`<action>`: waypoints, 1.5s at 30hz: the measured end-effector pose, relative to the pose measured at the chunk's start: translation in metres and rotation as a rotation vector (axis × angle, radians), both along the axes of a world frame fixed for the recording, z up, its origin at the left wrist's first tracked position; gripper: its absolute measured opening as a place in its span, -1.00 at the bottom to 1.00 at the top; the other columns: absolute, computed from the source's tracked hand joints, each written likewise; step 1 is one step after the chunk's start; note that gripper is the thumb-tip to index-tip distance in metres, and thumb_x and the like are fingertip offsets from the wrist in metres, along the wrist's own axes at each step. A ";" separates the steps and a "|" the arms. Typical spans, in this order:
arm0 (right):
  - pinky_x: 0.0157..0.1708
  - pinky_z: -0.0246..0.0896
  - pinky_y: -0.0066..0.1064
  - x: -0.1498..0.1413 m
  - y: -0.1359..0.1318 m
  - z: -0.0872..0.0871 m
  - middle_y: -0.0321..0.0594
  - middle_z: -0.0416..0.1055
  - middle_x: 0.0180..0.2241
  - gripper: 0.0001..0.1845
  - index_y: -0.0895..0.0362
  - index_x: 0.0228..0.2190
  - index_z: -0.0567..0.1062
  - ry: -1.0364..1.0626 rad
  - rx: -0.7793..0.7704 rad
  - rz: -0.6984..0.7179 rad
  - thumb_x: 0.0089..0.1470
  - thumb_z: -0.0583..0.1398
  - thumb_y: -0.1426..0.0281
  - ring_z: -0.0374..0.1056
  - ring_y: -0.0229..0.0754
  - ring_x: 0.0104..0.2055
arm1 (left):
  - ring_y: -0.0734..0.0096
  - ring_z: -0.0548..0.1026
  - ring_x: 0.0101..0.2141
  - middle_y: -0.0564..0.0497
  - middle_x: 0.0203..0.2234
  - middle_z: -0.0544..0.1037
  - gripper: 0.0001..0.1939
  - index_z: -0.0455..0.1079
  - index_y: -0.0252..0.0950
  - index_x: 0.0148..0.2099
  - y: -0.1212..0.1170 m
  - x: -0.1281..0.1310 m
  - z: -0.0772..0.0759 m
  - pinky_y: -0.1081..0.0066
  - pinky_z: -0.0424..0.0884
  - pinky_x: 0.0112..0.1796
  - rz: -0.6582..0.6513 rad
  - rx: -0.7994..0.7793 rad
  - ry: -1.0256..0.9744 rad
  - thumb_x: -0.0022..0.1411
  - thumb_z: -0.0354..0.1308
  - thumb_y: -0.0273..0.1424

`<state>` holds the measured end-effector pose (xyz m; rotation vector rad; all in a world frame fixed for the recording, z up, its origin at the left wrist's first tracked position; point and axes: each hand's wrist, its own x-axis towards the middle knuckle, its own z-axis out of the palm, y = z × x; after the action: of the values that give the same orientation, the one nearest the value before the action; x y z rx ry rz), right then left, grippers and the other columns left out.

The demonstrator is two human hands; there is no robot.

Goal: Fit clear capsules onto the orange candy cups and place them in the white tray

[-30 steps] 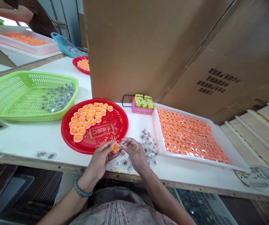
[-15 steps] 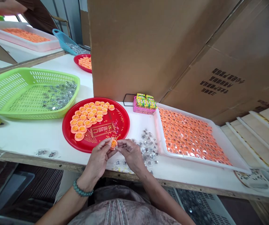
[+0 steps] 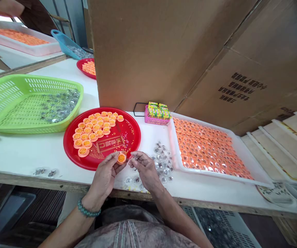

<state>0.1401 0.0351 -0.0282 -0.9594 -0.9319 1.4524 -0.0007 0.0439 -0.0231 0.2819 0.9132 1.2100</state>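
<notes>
My left hand (image 3: pixel 107 172) is closed on a small round orange piece (image 3: pixel 121 158) with a yellow-orange centre, held over the near rim of a red round tray (image 3: pixel 135 137). Close beside it, my right hand (image 3: pixel 145 168) pinches a small clear plastic disc (image 3: pixel 134 157), apart from the orange piece. Several like orange pieces (image 3: pixel 86 143) lie in rows on the tray's left and far part. Under and right of my right hand, loose clear discs (image 3: pixel 161 165) with dark prints are scattered on the white table (image 3: pixel 202 184).
A green basket (image 3: pixel 34 129) holding clear discs stands left. On the right, a white tray (image 3: pixel 174 151) holds rows of orange pieces with discs. A pink basket (image 3: pixel 156 120) of yellow packets stands before a tall cardboard sheet (image 3: pixel 158 51). Another person's arm (image 3: pixel 5 8) shows at top left.
My hands have moved apart slightly; the right hand now holds a clear disc away from the orange piece. The camera view has shifted a little.
</notes>
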 end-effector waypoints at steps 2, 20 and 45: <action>-0.29 0.24 -0.42 -0.001 0.001 0.000 -0.28 0.43 -0.42 -0.76 0.10 -0.27 0.48 0.070 -0.016 -0.007 -0.06 0.29 0.38 0.36 -0.26 -0.35 | 0.28 0.51 -0.25 -0.07 -0.31 0.55 -0.76 0.45 -0.36 -0.26 0.000 -0.001 -0.002 0.26 0.46 -0.14 -0.008 0.002 -0.007 -0.03 0.31 -0.40; -0.33 0.22 -0.48 -0.002 0.005 0.005 -0.32 0.41 -0.42 -0.81 0.09 -0.33 0.52 -0.053 0.007 -0.032 -0.09 0.31 0.41 0.30 -0.32 -0.37 | 0.32 0.46 -0.19 -0.03 -0.27 0.53 -0.69 0.45 -0.32 -0.23 -0.004 -0.002 -0.001 0.30 0.38 -0.08 -0.027 0.088 0.085 -0.02 0.32 -0.28; -0.46 0.26 -0.48 -0.007 0.022 0.010 -0.35 0.41 -0.51 -0.75 0.13 -0.42 0.49 -0.451 -0.108 0.052 -0.19 0.32 0.28 0.31 -0.34 -0.53 | 0.28 0.45 -0.15 -0.03 -0.21 0.51 -0.66 0.42 -0.27 -0.15 -0.006 0.004 -0.016 0.22 0.33 -0.02 -0.077 0.168 0.149 0.05 0.25 -0.22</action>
<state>0.1332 0.0572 -0.0186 -1.3871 -1.2179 1.3638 0.0035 0.0380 -0.0388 0.5425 0.9216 1.2081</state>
